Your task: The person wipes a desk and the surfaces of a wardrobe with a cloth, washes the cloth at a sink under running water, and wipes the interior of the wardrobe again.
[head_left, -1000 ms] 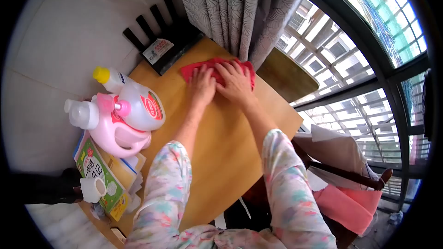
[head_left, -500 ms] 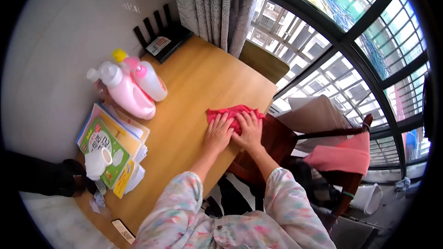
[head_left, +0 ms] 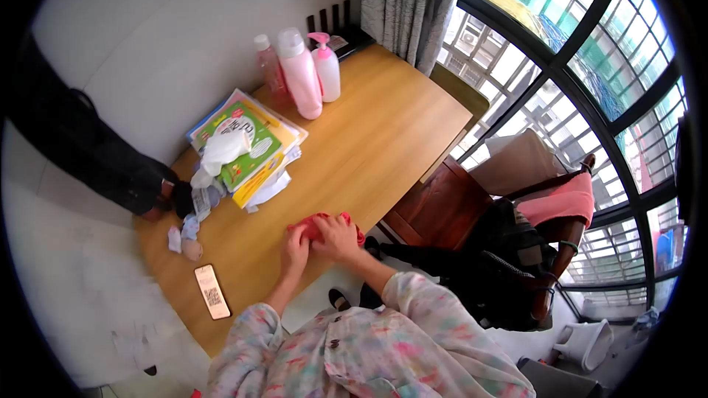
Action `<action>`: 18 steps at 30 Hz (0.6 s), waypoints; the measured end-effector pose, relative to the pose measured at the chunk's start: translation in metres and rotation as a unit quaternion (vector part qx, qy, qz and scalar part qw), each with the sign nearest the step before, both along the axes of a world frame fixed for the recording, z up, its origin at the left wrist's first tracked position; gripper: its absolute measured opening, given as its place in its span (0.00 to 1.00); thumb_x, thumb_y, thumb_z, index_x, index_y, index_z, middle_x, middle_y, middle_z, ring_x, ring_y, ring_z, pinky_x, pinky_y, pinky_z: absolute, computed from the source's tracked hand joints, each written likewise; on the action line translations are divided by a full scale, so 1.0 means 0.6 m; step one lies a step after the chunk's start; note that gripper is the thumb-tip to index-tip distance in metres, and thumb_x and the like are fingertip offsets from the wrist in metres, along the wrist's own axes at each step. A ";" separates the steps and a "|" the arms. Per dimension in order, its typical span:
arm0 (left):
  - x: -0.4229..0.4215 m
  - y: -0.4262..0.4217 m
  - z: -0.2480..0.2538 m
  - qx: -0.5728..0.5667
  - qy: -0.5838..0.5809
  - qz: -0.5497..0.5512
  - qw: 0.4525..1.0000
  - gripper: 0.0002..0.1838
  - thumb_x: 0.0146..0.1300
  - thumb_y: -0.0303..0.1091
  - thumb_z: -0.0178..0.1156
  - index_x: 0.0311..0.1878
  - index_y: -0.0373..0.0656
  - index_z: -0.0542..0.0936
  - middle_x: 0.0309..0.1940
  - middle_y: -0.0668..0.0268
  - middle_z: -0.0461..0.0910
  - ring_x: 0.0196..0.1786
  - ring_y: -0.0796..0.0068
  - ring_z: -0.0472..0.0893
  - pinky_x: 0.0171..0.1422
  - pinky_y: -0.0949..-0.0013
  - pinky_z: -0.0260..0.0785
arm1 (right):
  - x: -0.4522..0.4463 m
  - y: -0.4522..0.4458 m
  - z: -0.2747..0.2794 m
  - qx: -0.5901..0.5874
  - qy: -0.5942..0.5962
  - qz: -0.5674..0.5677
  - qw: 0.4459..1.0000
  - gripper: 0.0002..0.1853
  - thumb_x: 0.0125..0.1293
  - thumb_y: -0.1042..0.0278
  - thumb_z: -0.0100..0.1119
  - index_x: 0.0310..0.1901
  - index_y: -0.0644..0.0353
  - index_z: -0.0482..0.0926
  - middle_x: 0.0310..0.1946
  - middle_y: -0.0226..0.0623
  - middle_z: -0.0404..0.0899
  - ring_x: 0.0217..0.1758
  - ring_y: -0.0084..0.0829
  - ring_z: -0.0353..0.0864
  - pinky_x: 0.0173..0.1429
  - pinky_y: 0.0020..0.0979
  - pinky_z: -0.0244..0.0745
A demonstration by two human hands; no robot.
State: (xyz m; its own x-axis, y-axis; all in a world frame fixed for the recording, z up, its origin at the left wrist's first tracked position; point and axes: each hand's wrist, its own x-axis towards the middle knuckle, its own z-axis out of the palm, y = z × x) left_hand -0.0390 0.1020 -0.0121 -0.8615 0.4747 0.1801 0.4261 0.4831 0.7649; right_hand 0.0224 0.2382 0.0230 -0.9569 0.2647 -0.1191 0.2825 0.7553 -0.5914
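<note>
On the near edge of the wooden table, both hands are on a bunched red cloth. My left hand is at the cloth's left side, its fingers curled against it. My right hand lies over the right part, with its fingers bent round the fabric. Much of the cloth is hidden beneath the hands. Left of them on the table lies a phone with a code on its screen. Beyond the hands is a stack of papers and a green packet.
Pink bottles and a black router stand at the table's back, by the wall and curtain. A wooden chair with dark clothes and a pink towel is at the right. A dark object reaches in from the left.
The hands and the red cloth have moved from the far end of the table along its near edge to the left. The cloth is more bunched up, and the view has shifted.
</note>
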 end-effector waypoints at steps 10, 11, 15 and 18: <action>-0.099 0.123 0.126 -0.093 0.015 0.040 0.995 0.19 0.61 0.43 0.56 0.51 0.41 0.73 0.48 0.51 0.76 0.50 0.52 0.75 0.53 0.57 0.68 | -0.043 0.238 0.039 0.063 0.118 -0.218 0.967 0.27 0.63 0.48 0.52 0.58 0.58 0.69 0.52 0.50 0.74 0.55 0.50 0.73 0.56 0.39 0.71; -0.089 0.124 0.092 -0.056 0.075 -0.002 0.996 0.20 0.61 0.41 0.56 0.54 0.43 0.73 0.53 0.51 0.73 0.56 0.51 0.71 0.57 0.56 0.67 | -0.025 0.230 0.023 0.123 0.195 -0.222 0.947 0.27 0.62 0.49 0.54 0.58 0.56 0.69 0.52 0.50 0.74 0.54 0.51 0.73 0.56 0.38 0.71; -0.051 0.154 0.008 -0.225 0.151 -0.136 0.953 0.36 0.58 0.42 0.59 0.69 0.54 0.58 0.71 0.59 0.50 0.72 0.46 0.50 0.64 0.35 0.53 | 0.003 0.146 -0.033 0.282 0.168 -0.015 0.944 0.34 0.57 0.47 0.58 0.64 0.44 0.63 0.66 0.37 0.62 0.69 0.45 0.58 0.64 0.57 0.58; -0.067 0.212 0.017 -0.255 0.143 -0.129 0.948 0.36 0.59 0.44 0.58 0.70 0.56 0.56 0.72 0.60 0.48 0.72 0.46 0.49 0.67 0.34 0.49 | -0.014 0.178 -0.077 0.277 0.144 -0.047 0.949 0.30 0.55 0.48 0.60 0.61 0.39 0.68 0.69 0.34 0.57 0.72 0.45 0.52 0.66 0.61 0.49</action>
State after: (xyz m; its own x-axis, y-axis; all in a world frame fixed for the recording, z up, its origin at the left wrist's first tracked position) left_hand -0.0793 0.2292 -0.0022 -0.6554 0.7511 0.0793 0.7352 0.6103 0.2950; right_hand 0.0139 0.3448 -0.0234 -0.8977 0.2955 0.3269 0.2504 0.9525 -0.1735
